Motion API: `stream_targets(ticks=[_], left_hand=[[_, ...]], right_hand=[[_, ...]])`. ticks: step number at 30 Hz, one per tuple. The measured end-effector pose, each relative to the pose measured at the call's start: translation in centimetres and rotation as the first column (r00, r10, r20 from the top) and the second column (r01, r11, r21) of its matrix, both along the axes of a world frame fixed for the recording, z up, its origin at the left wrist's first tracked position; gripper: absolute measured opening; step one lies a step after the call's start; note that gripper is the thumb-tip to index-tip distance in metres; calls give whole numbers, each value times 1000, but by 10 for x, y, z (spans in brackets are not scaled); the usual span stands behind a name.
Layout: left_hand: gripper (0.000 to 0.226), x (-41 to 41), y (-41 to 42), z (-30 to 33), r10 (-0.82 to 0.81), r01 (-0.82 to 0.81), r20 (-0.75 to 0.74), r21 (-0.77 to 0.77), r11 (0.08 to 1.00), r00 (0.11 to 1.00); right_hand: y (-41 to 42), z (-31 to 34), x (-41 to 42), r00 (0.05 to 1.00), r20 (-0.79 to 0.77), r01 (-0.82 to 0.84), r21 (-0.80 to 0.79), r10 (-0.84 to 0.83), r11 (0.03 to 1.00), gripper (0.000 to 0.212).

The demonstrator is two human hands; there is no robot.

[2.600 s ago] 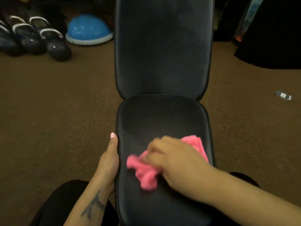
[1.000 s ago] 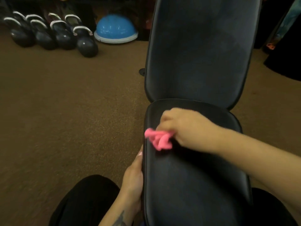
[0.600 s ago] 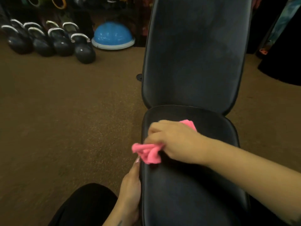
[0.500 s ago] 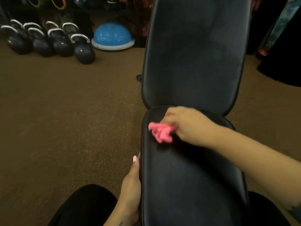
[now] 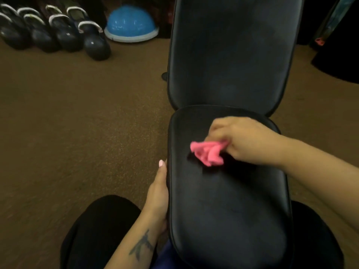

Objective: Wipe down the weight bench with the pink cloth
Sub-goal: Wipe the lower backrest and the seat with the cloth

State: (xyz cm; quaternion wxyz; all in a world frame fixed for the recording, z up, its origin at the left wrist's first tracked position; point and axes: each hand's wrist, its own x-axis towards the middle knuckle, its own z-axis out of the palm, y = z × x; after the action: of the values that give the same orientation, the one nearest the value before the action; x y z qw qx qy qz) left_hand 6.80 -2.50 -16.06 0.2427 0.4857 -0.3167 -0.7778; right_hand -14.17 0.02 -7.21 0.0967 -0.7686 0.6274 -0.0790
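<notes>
We see a bright pink crumpled cloth (image 5: 207, 154) against the black padded vinyl seat of the weight bench (image 5: 229, 200), whose raised back pad (image 5: 229, 55) is the same black with a faint bluish-grey sheen. The thumbnail on the left hand (image 5: 158, 193) is painted pale pink, and a dark grey-blue tattoo (image 5: 141, 246) marks that forearm. The speckled carpet floor (image 5: 77, 123) is a muddy brown flecked with lighter dots. We note a glossy blue half-dome balance trainer (image 5: 130, 24) with a pale grey rim, and beside it a row of black round kettlebells (image 5: 64, 33) with whitish-grey handles. Black trousers (image 5: 97, 230) cover the knee.
</notes>
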Motion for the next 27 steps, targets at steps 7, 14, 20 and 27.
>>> stream_targets(ticks=[7, 14, 20, 27], left_hand=[[69, 4, 3, 1, -18, 18, 2, -59, 998, 1000], [59, 2, -1, -9, -36, 39, -75, 26, 999, 997], [65, 0, -1, -8, -107, 118, -167, 57, 991, 980], [75, 2, 0, -6, -82, 92, -147, 64, 994, 986]], right_hand=[[22, -7, 78, 963, 18, -269, -28, 269, 963, 28], [45, 0, 34, 988, -8, -152, 21, 152, 988, 36], [53, -13, 96, 948, 7, -318, -53, 319, 947, 22], [76, -2, 40, 979, -40, -199, 12, 199, 980, 33]])
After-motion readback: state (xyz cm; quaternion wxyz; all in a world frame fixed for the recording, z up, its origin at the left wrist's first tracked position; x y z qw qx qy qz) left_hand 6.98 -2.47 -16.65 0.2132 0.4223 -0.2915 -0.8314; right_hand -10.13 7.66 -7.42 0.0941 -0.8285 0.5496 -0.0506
